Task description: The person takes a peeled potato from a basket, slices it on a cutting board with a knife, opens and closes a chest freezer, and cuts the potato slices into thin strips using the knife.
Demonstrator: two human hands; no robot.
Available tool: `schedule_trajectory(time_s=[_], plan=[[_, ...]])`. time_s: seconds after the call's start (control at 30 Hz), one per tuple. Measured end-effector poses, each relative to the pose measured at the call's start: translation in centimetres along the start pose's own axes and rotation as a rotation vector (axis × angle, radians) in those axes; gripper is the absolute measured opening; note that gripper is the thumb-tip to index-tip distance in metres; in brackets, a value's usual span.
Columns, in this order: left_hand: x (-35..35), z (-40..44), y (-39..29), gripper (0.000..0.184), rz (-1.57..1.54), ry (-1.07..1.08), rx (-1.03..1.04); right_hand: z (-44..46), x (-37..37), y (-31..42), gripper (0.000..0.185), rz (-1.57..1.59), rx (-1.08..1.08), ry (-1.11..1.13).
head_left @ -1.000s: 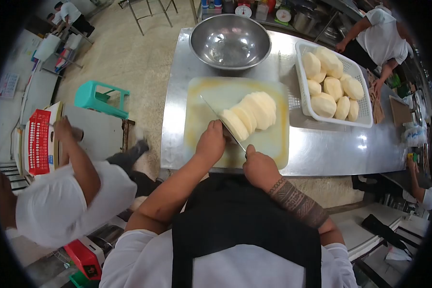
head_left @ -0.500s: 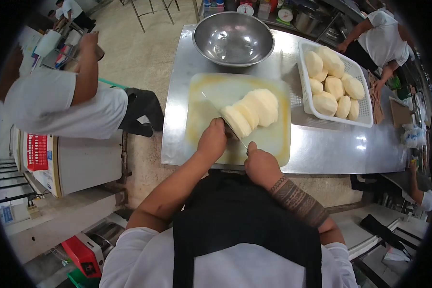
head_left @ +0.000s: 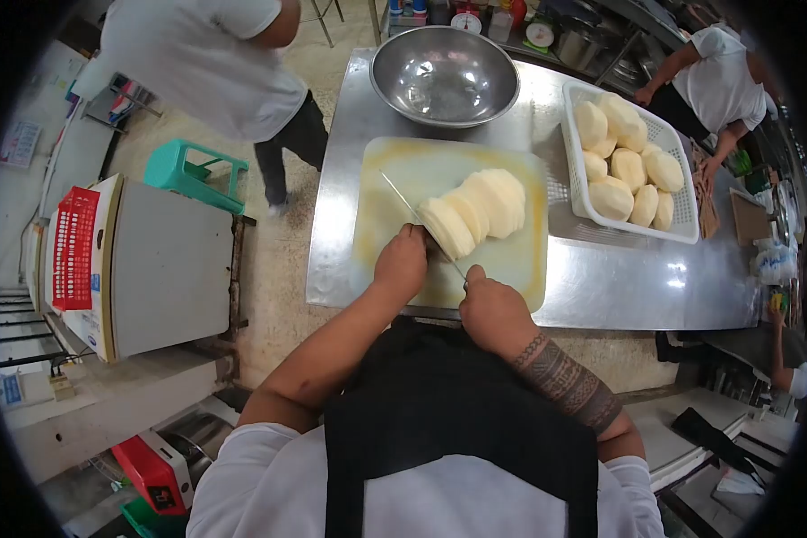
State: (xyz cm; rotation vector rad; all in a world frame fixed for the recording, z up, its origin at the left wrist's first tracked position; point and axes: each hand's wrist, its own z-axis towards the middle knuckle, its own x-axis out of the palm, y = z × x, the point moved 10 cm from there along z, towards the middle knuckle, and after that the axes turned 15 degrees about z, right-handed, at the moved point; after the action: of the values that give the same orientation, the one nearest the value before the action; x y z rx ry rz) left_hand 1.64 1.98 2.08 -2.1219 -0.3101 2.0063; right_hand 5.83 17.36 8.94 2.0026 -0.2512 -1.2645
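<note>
My right hand (head_left: 493, 307) is closed around the handle of a knife (head_left: 400, 195), whose long thin blade points away to the left. The blade lies along the near end of a pale peeled potato (head_left: 475, 208), which is cut into several thick slices leaning in a row. My left hand (head_left: 403, 262) is at that near end, thumb up beside the blade and fingers curled against the potato; the knife partly hides these fingers. Beneath is a whitish cutting board (head_left: 384, 161) with yellow stains.
Beyond the board stands a steel bowl (head_left: 445, 76). A white basket (head_left: 632, 231) of whole peeled potatoes (head_left: 628, 168) is at the right on the steel table (head_left: 601, 282). One person (head_left: 206, 63) is at the left near a green stool (head_left: 188, 175); another person (head_left: 722, 76) is at the right.
The person at the left has moved farther away, uncovering the green stool. The view has shifted slightly. My hands, the knife and the potato slices keep nearly the same positions.
</note>
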Motion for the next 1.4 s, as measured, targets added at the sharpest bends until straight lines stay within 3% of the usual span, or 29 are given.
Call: schedule_trajectory(time_s=[0.07, 0.17, 0.3, 0.4, 0.5, 0.6, 0.9, 1.0, 1.1, 1.4], plan=[[-0.4, -0.3, -0.3, 0.014, -0.019, 0.000, 0.014, -0.5, -1.3, 1.8, 0.018, 0.020, -0.016, -0.006], [0.5, -0.3, 0.1, 0.013, 0.032, -0.014, 0.022, 0.2, 2.3, -2.3, 0.019, 0.013, 0.041, 0.010], [0.2, -0.2, -0.1, 0.011, 0.104, -0.016, 0.036, -0.3, 2.1, -1.9, 0.021, 0.028, 0.019, 0.003], [0.1, -0.2, 0.2, 0.011, 0.027, -0.065, 0.056, -0.5, -0.3, -0.6, 0.022, 0.060, 0.063, 0.003], [-0.3, 0.0, 0.3, 0.021, -0.077, 0.022, 0.017, -2.1, -3.1, 0.2, 0.023, 0.129, 0.097, -0.035], [-0.4, -0.4, 1.4, 0.031, -0.146, -0.023, -0.029, -3.3, -4.7, -1.1, 0.022, 0.232, 0.073, -0.076], [-2.7, -1.4, 3.2, 0.034, -0.312, -0.242, 0.022, -2.9, -5.2, -0.9, 0.018, 0.341, 0.043, -0.085], [-4.9, -2.3, 2.7, 0.034, -0.299, -0.355, 0.126, -2.6, -3.8, -1.7, 0.019, 0.341, 0.040, -0.025], [-5.4, -2.3, 1.5, 0.031, -0.314, -0.368, 0.226, -1.7, -2.4, -2.0, 0.020, 0.268, 0.050, 0.038], [0.2, 0.7, 1.2, 0.032, -0.289, -0.251, 0.217, -0.9, -2.9, -1.7, 0.020, 0.237, 0.105, -0.011]])
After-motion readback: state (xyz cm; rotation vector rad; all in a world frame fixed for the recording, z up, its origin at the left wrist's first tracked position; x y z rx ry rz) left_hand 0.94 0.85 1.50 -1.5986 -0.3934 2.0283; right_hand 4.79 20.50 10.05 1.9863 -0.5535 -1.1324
